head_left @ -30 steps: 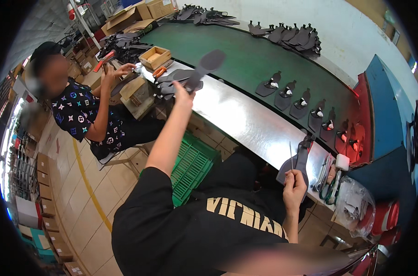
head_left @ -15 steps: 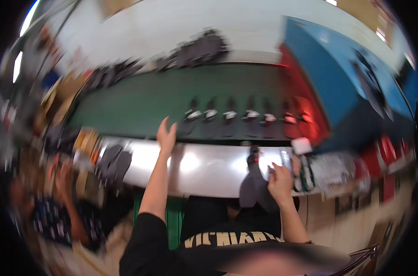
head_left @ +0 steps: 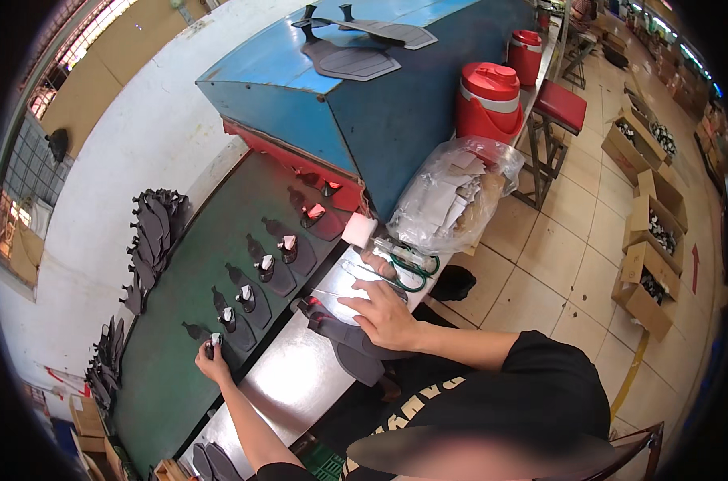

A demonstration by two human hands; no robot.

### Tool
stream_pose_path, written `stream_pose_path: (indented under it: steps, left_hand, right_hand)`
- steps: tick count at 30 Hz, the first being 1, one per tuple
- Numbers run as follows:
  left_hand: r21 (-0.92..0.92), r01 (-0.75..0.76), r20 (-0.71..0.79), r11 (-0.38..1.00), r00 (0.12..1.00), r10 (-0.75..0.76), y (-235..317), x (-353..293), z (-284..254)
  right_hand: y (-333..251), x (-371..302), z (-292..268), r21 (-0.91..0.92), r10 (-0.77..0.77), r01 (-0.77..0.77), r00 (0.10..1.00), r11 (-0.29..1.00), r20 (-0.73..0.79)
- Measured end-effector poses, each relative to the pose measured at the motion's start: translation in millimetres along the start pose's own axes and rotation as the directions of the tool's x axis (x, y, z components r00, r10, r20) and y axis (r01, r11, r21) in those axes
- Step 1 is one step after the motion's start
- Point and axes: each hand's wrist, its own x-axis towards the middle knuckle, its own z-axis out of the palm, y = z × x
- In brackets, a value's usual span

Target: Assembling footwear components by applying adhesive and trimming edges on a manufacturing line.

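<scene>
At the near edge of the green conveyor belt [head_left: 167, 385], my left hand [head_left: 213, 365] is closed at a dark strap piece with a white wad [head_left: 215, 340], the end one in a row. Several similar dark sandal pieces [head_left: 266, 266] with white wads lie along the belt. My right hand [head_left: 386, 317] hovers over the metal table [head_left: 292, 365], fingers spread. Below it, dark flat sandal soles [head_left: 356, 362] overhang the table edge, partly hidden by the hand. Just beyond its fingers lie green-handled scissors [head_left: 413, 275] and a white block [head_left: 359, 230].
A blue machine housing [head_left: 284, 104] with a red-lit opening covers the belt's far end; dark soles [head_left: 352, 62] lie on top. A clear bag of scraps [head_left: 452, 196] and red drink coolers [head_left: 489, 103] stand beside it. Stacked soles [head_left: 151, 240] line the wall side. Cardboard boxes [head_left: 648, 280] are on the floor.
My view has swung to the right. My left hand has gone from raised and open over the belt edge to the end strap piece. My right hand stays near the soles, fingers now spread.
</scene>
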Motion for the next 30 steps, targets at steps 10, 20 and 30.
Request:
stream_pose_path:
  steps: [10, 20, 30]
  left_hand:
    - [-0.89, 0.275, 0.247, 0.363, 0.961, -0.123, 163.9, -102.9, -136.7]
    - [-0.73, 0.683, 0.681, -0.024, 0.726, -0.093, 263.0, -231.4, -171.0]
    - [-0.79, 0.597, 0.577, 0.141, 0.801, -0.156, 232.7, -235.2, -194.0]
  right_hand:
    - [-52.5, -15.7, 11.7, 0.783, 0.032, -0.476, 0.861, 0.401, 0.508]
    - [-112.6, 11.2, 15.9, 0.783, 0.088, -0.621, 0.778, -0.045, 0.622]
    - [-133.2, 0.2, 13.0, 0.659, -0.253, -0.255, 0.78, 0.707, 0.573]
